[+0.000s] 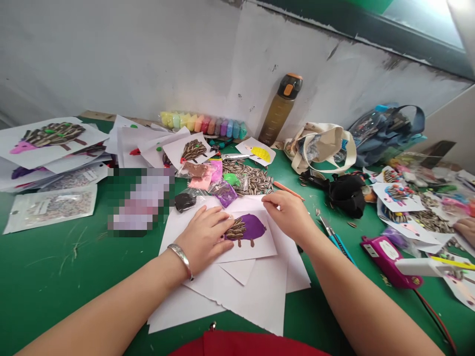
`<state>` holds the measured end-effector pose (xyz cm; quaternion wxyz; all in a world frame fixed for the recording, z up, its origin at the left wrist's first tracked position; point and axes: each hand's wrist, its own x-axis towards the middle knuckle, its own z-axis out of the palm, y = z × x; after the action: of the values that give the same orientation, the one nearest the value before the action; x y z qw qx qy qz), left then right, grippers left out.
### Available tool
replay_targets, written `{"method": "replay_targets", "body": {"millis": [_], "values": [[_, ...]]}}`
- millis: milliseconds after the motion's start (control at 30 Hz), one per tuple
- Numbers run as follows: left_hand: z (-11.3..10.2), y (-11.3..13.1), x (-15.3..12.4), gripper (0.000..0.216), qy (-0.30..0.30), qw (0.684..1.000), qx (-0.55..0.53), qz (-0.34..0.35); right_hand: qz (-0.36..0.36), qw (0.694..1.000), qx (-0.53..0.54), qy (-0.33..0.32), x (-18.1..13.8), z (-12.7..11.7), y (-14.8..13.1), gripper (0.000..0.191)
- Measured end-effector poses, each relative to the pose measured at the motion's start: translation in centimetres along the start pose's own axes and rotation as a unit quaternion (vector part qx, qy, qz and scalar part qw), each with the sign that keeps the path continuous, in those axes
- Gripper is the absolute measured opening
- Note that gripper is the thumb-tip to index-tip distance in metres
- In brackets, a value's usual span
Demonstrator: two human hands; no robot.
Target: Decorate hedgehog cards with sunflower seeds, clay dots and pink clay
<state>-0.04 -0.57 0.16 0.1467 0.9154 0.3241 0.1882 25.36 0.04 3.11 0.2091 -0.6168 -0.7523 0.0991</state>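
My left hand (204, 236) lies on a white card, fingers spread, pressing its left part. On the card is a purple clay hedgehog shape (253, 227) with brown legs. Striped sunflower seeds (236, 229) cover the side of it nearest my left fingers. My right hand (287, 212) hovers at the card's upper right with thumb and fingertips pinched together; whatever they hold, if anything, is too small to make out. Beyond the card lies a pile of loose sunflower seeds (257, 179), beside bags of purple clay (223, 192), black clay (184, 200) and green clay (232, 179).
Finished seed pictures (52, 136) are stacked at the left. A bottle (281, 109) and a cloth bag (322, 143) stand by the wall. Right of my arm lie a utility knife (337, 240) and a magenta glue gun or similar device (391, 262). Another person's hand (465, 230) shows at the right edge.
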Motion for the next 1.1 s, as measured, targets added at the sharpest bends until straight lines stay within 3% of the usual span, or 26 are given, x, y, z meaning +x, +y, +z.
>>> {"method": "replay_targets", "body": {"millis": [200, 733, 1100], "values": [[0.2, 0.1, -0.1, 0.036, -0.004, 1.0, -0.001, -0.012, 0.052, 0.981, -0.181, -0.046, 3.4, 0.7, 1.3, 0.026], [0.0, 0.4, -0.3, 0.036, -0.01, 1.0, -0.005, -0.024, 0.029, 0.957, -0.275, -0.092, 4.9, 2.6, 1.9, 0.026], [-0.1, 0.3, -0.5, 0.035, -0.013, 0.999, -0.025, -0.035, 0.029, 0.954, -0.279, -0.104, 5.4, 2.4, 1.9, 0.022]]}}
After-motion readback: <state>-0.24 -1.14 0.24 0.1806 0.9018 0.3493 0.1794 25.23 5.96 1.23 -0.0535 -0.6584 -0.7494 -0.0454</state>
